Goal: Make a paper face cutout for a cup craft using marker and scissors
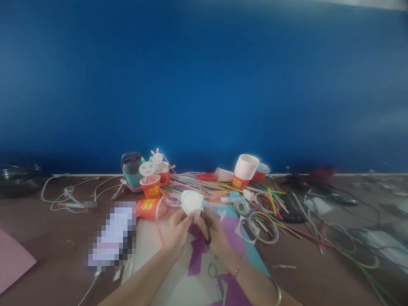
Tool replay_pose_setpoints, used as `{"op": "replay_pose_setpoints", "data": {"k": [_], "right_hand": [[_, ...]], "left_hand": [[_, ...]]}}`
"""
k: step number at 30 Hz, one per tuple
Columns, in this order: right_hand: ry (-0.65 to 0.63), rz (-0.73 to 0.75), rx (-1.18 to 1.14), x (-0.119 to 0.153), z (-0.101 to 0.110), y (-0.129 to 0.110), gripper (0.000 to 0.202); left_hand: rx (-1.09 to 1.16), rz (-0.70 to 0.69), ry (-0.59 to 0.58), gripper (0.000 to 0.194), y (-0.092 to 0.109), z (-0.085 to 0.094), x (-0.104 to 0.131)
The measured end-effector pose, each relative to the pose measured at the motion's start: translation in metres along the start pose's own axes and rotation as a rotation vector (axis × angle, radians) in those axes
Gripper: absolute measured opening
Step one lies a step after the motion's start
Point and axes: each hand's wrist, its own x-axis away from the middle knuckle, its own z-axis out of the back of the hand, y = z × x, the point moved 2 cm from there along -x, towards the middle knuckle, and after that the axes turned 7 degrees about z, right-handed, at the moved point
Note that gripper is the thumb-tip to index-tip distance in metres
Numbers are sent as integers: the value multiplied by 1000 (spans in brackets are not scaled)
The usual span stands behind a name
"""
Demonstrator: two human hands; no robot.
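My left hand [177,229] pinches a small piece of white paper [192,200] with a green circle drawn on it. Close against it, my right hand [216,234] is closed around scissors [208,233]; a dark handle loop shows, while the blades are mostly hidden beside the paper. Purple paper scraps [196,257] lie beneath my hands on a white sheet [149,250]. A red paper cup [149,209] lies on its side left of my hands, and an upright red cup [150,186] with a paper animal face stands behind it.
Colored sticks [188,180] lie in a pile behind my hands. A stack of paper cups [246,170] stands at the back right. A tape roll [242,207] and a pale ring [276,231] lie to the right, a blurred-out phone [111,238] to the left. Cables [68,197] run across the table.
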Motion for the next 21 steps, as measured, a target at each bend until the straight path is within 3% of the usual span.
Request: {"op": "replay_pose_setpoints", "data": {"k": [12, 21], "right_hand": [[9, 0, 19, -1, 0, -1, 23], [17, -29, 48, 0, 0, -10, 33]], "left_hand": [[6, 4, -14, 30, -1, 0, 0], [-14, -35, -51, 25, -4, 3, -4]]}}
